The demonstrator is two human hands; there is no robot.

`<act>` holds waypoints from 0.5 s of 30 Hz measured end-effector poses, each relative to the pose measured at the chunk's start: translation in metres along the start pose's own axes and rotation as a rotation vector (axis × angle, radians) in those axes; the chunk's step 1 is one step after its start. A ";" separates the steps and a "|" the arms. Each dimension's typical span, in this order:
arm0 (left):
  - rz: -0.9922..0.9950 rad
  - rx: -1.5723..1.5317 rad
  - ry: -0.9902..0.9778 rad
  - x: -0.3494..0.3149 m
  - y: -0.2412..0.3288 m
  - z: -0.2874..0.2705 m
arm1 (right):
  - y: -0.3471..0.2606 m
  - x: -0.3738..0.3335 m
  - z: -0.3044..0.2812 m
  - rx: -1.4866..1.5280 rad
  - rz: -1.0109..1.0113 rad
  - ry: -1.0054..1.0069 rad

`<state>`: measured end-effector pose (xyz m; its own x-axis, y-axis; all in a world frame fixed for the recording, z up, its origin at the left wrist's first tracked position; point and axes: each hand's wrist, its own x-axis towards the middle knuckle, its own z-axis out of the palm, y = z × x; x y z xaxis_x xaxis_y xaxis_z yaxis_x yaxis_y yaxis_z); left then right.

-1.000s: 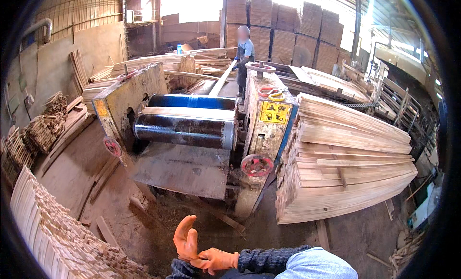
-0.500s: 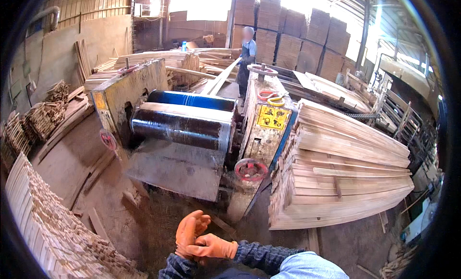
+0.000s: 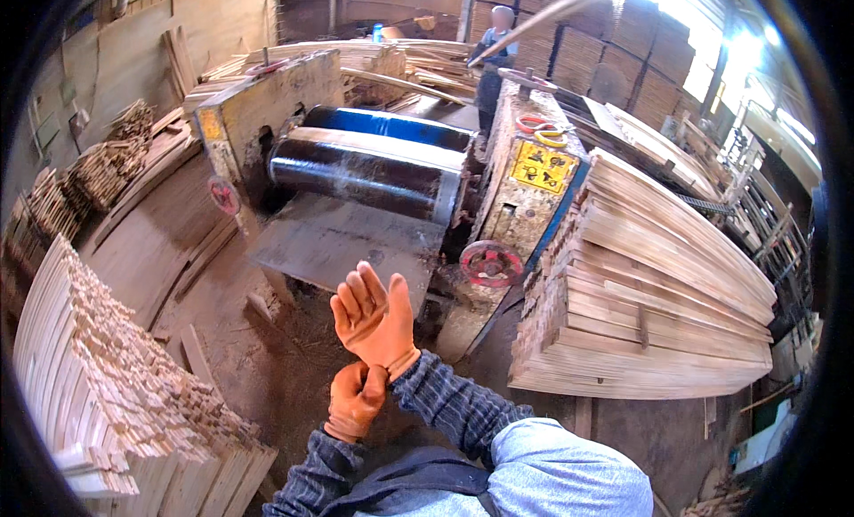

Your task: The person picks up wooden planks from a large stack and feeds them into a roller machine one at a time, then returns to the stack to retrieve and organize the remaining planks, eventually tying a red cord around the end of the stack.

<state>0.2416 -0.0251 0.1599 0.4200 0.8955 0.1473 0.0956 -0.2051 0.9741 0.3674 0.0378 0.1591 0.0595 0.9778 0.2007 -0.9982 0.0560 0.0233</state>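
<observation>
The left hand (image 3: 356,399) is clenched, its fingers bunched at the wrist edge of the smooth orange work glove (image 3: 378,333) on the right hand (image 3: 374,321), thumb pressing against the cuff. The right hand is raised just above it, palm showing, its fingers (image 3: 352,294) released and loosely curled, thumb upright and apart, holding nothing. A matching darker-lit orange glove (image 3: 349,414) covers the left hand.

Counted, there are two gloves and two dark-grey striped knitted sleeves, the right sleeve (image 3: 458,397) below and to the right of the right fingers and the left sleeve (image 3: 320,472) beneath the left ones. Beyond the right fingertips is one flat grey metal plate (image 3: 342,232), and past it one glossy dark roller (image 3: 365,181) and one blue roller (image 3: 391,128). Two large stacks of pale boards flank the fingers: the right stack (image 3: 658,286) and the left stack (image 3: 133,366). Far beyond the fingers, one co-worker (image 3: 494,59) holds a long pale board (image 3: 534,20).

Half a second ago the roles were reversed: the left hand was raised and the right hand gripped at its wrist. Both hands were also lower in view. The co-worker's board, then slanting down toward the rollers, now slants up to the right.
</observation>
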 end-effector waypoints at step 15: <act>-0.079 0.090 0.386 -0.180 -0.058 -0.127 | 0.133 0.010 0.003 -0.855 0.101 -0.379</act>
<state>0.0463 -0.1242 0.0991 0.0396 0.9889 0.1434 0.1997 -0.1485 0.9685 0.2357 0.0540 0.1669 -0.1780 0.8636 0.4717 -0.6594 0.2511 -0.7086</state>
